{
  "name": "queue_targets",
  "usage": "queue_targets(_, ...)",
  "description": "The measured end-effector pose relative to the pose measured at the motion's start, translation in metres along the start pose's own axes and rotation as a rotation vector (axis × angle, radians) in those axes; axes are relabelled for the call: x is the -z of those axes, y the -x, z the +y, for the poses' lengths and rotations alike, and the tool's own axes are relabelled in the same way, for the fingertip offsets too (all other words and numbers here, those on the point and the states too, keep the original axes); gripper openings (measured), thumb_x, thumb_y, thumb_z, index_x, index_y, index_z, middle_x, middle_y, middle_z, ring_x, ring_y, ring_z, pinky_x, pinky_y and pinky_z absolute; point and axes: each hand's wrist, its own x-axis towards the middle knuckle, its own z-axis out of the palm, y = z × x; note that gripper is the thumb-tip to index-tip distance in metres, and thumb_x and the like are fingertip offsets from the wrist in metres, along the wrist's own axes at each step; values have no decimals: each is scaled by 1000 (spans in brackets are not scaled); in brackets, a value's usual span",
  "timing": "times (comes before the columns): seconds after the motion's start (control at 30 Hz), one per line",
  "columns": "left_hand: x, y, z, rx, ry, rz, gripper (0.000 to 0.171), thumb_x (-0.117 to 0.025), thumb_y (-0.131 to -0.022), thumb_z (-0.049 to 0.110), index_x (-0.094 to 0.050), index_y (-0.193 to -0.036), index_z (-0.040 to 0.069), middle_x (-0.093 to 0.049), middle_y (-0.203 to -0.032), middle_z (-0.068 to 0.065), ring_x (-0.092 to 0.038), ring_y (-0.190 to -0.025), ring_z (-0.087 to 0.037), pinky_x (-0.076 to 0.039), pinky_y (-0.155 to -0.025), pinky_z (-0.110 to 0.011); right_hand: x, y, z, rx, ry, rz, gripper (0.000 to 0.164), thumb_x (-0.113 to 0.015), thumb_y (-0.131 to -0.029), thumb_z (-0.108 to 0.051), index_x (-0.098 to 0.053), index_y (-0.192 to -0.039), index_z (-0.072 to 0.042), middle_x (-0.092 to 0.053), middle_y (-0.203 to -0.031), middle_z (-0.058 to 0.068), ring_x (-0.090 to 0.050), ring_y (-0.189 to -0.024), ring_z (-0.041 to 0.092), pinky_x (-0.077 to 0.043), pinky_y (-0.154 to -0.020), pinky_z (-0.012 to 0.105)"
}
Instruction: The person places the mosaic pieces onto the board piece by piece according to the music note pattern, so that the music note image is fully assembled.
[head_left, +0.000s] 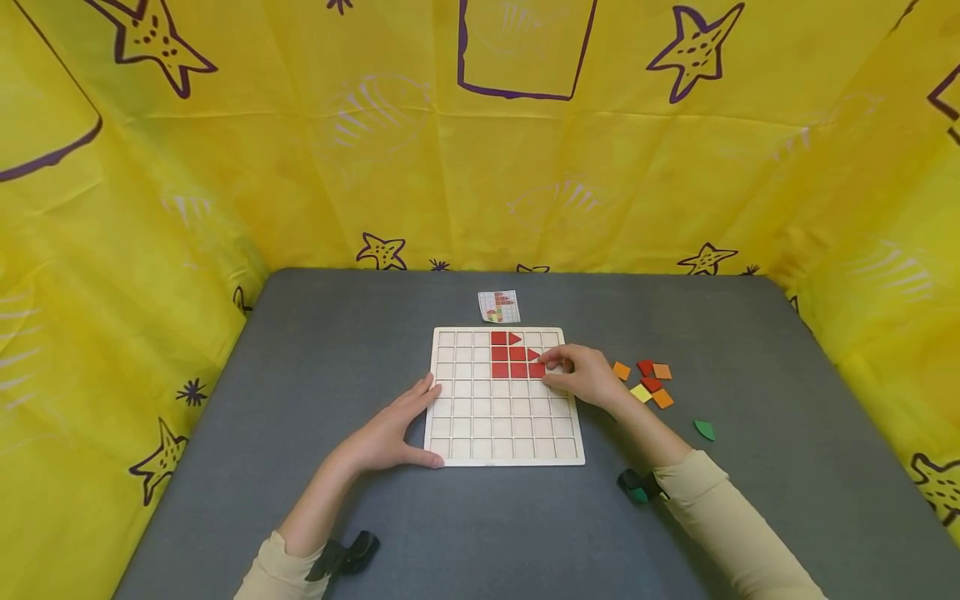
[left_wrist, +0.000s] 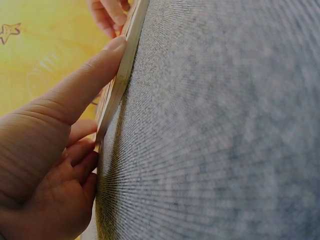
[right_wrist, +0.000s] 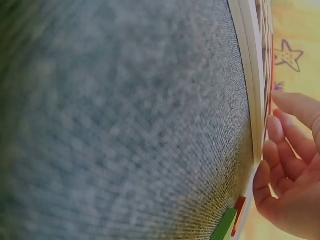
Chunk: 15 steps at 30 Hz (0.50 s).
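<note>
A wooden grid board (head_left: 501,427) is lying flat on the grey desk (head_left: 315,333), in front of the person, and it is carrying six red squares (head_left: 517,354) and two red triangles (head_left: 514,338) in its three farthest rows. The squares are stepping out from one to two to three toward the person, and the triangles are ending the two shorter rows.

The left hand (head_left: 387,429) is spreading wide along the board's left side, its fingertips touching the edge and its thumb resting at the near corner. The right hand (head_left: 585,375) is bending over the right edge, thumb and forefinger standing narrowly apart at the last red square of the third row (from here I cannot tell whether they are pinching a piece).

Beyond the board, a small printed card (head_left: 498,307) is lying just past the far edge. To the right of the right hand, orange tiles (head_left: 663,398), red tiles (head_left: 651,384) and a yellow tile (head_left: 641,392) are lying in a loose cluster, with a green rounded piece (head_left: 704,430) sitting nearer the person. Yellow patterned cloth (head_left: 450,167) is hanging behind the desk.
</note>
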Motion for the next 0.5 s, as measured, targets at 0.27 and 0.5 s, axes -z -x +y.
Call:
queue_targets(0.27,0,0,2,11,7,-2,109,-87,-69,43,-28,-153,3,-13,-162,-14,-13,-147,-34,-21,-112,-57,7,8,4,-50,-84,26,28,-78,-83,-20,-73,-109,-12,-64,-86,0,-50,-74,19,-37,-62,30)
queue_targets(0.5,1,0,2,28,4,-4,109,-88,-69,41,-28,-153,5,-13,-162,-12,-13,-147,-32,-21,-112,-55,28,22,19,-92,-114,103,27,-75,-87,-24,-71,-112,-12,-66,-90,2,-53,-76,21,-41,-58,28)
